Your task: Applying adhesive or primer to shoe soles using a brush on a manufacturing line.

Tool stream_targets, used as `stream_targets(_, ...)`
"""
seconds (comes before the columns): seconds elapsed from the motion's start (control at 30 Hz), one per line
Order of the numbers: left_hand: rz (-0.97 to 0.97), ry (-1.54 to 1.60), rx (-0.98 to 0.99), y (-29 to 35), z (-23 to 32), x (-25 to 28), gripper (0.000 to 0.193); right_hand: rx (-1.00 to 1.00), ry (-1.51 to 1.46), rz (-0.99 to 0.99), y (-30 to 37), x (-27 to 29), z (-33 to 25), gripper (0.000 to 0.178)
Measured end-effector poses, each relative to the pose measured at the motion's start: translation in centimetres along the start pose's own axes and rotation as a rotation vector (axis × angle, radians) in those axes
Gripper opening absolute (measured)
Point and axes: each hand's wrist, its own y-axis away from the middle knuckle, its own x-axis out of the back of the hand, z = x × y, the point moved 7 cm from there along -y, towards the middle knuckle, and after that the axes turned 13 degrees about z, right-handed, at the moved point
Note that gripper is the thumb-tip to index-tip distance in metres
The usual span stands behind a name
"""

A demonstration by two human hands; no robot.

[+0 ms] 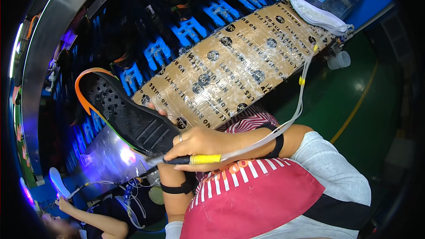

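A black shoe sole (128, 113) with an orange and green rim is tilted over the left end of a long cardboard-covered board. My left hand (158, 109) grips this sole from beneath; a few fingertips curl past its right edge, and the rest is hidden behind it. My right hand (195, 146) is closed around a brush (206, 159) with a black and yellow handle. A pale hose runs from the handle up to the right. The blurred brush tip is at the sole's lower end; whether it touches the rim I cannot tell.
The cardboard-covered board (234, 57) slopes up to the right, with a white cloth (316, 15) and clear bottles at its far end. Behind it runs a row of blue racks (190, 31). A white cup (339, 60) stands beyond. Another person's hand (65, 203) holds a light sole, lower left.
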Motion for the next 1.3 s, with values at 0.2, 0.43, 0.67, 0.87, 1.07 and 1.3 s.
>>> stream_targets(0.2, -0.014, -0.047, -0.055, -0.2, 1.5, -0.5, 0.088, -0.019, 0.031, 0.071, 0.0, 0.9, 0.3, 0.026)
stream_targets(0.43, 0.042, -0.048, -0.083, 0.1, 3.1, 0.8, 0.092, -0.013, -0.111, -0.129, 0.3, 0.1, -0.1, 0.026)
stream_targets(0.67, 0.034, -0.218, -0.046, -0.1, 4.0, -0.9, 0.097, 0.03, -0.005, -0.135, 0.7, -0.1, 0.2, 0.029)
stream_targets(0.87, 0.088, -0.288, -0.026, -0.7, 4.3, -2.4, 0.099, 0.076, 0.068, -0.051, 0.2, 1.4, 0.3, 0.027)
stream_targets(1.07, 0.266, -0.589, -0.005, -0.4, 4.8, -1.3, 0.099, 0.059, 0.129, -0.336, 1.6, 0.1, 0.8, 0.027)
stream_targets(1.3, 0.349, -0.452, 0.255, -0.9, 2.9, -2.4, 0.076, 0.132, 0.223, -0.361, 1.8, -0.3, 0.6, 0.032)
